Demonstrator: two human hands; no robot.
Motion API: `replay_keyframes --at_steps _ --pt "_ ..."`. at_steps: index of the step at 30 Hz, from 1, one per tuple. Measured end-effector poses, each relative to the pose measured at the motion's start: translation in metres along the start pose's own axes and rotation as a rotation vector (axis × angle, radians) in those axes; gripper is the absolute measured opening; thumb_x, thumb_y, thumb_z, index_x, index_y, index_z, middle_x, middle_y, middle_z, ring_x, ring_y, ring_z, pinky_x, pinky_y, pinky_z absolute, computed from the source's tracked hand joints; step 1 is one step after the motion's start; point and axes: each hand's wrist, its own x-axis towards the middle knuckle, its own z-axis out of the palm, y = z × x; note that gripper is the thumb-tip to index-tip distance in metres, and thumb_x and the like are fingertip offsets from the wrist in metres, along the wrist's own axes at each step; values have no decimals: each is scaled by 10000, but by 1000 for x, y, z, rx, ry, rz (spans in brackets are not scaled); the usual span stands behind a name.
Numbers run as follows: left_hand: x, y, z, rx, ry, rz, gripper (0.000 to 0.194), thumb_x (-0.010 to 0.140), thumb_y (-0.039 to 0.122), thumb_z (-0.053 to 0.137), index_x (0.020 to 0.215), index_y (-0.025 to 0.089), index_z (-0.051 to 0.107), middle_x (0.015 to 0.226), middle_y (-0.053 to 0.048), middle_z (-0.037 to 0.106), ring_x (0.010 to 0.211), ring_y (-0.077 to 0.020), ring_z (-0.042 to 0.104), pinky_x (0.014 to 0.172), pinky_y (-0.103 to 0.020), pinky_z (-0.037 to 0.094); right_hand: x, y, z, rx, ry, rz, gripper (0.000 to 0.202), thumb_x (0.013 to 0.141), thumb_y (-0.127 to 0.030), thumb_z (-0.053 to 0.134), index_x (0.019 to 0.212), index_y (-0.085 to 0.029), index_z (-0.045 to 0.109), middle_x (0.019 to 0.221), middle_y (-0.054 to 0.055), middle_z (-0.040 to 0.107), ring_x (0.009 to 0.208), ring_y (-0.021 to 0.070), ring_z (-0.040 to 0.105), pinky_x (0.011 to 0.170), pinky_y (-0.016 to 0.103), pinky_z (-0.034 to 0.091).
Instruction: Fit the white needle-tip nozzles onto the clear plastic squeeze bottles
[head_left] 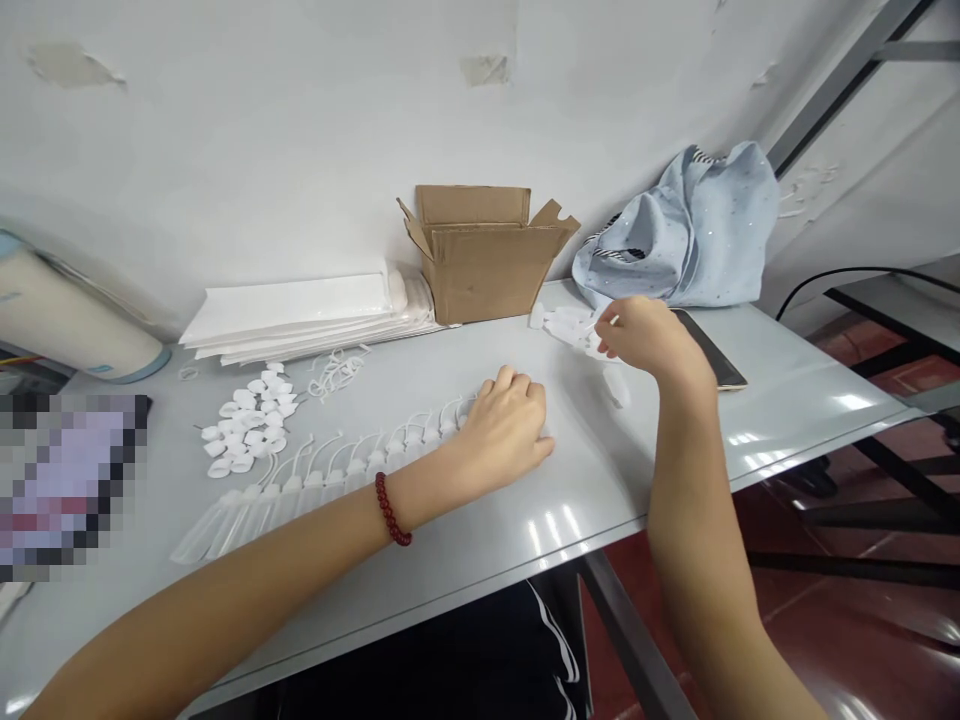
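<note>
A: At centre frame, left hand (504, 432) lies palm down on the grey table (787, 400), fingers curled over the right end of a row of clear plastic pieces (315, 485). Whether it pinches one or only presses on the row, cannot tell. Red bead bracelet (392, 508) on that wrist.

B: Right hand?

A: Right hand (646, 338), right of centre and a little higher, fingertips closed on a small white piece from the loose cluster of white parts (566, 325) just left of it. One more clear piece (616, 387) lies on the table below the wrist.

B: The row, extent?

A: Runs from lower left up to the left hand, pieces side by side and touching, each with a thin white loop at its top.

B: Surroundings?

A: Pile of white caps (251, 418) above the row's left half; a tangle of white loops (335, 372) just right of that pile. Behind them, a flat stack of white sheets (300, 315) against the wall. Open cardboard box (480, 252) at upper centre, right beside the stack. Light blue cloth bag (690, 225) at upper right, with a dark flat device (712, 352) on the table before it, close behind the right forearm. Black cable (847, 275) at far right.

B: Obstructions?

A: Left hand hides the row's right end; right hand covers part of the cluster.
</note>
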Motion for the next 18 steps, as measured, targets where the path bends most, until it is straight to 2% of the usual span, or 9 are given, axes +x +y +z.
replay_keyframes --at_steps 3,6,9,12,14,18 --pt "-3 -2 0 -7 -4 -34 209 823 245 563 959 90 597 1000 -167 626 1028 -311 492 817 -428 488 2 6 -2 -189 -170 120 178 724 -204 630 557 -199 571 486 51 602 623 240 623 598 353 453" --pt "-5 -2 0 -17 -7 -54 226 830 235 553 1001 91 588 1033 -171 618 1046 -313 486 828 -432 486 1 2 -4 -270 -229 132 257 651 -231 730 508 -211 518 428 30 549 597 242 611 591 371 453" --pt "-8 0 -1 -27 -9 -62 263 837 241 562 1049 87 583 1083 -171 603 1071 -317 474 850 -438 480 -1 -3 -7 -306 -286 163 352 597 -258 796 469 -211 471 456 34 536 651 272 627 639 413 457" --pt "-14 0 -6 -35 5 -63 340 851 303 584 1118 91 569 1147 -164 583 1114 -322 453 881 -449 471 -3 2 -10 -259 -257 244 384 550 -278 831 485 -211 458 526 41 550 758 312 636 678 435 457" --pt "-22 -5 -11 -49 27 -77 379 862 329 589 1161 100 555 1174 -153 578 1139 -319 441 907 -455 460 -4 13 -11 -178 -208 298 360 524 -246 835 514 -213 477 537 43 567 753 310 634 660 433 456" --pt "-44 -23 -24 -110 118 -153 360 882 311 569 1181 113 546 1195 -137 587 1164 -303 446 964 -470 431 -6 38 -10 -55 -179 306 330 484 -121 816 452 -189 495 420 76 558 486 249 584 513 404 426"
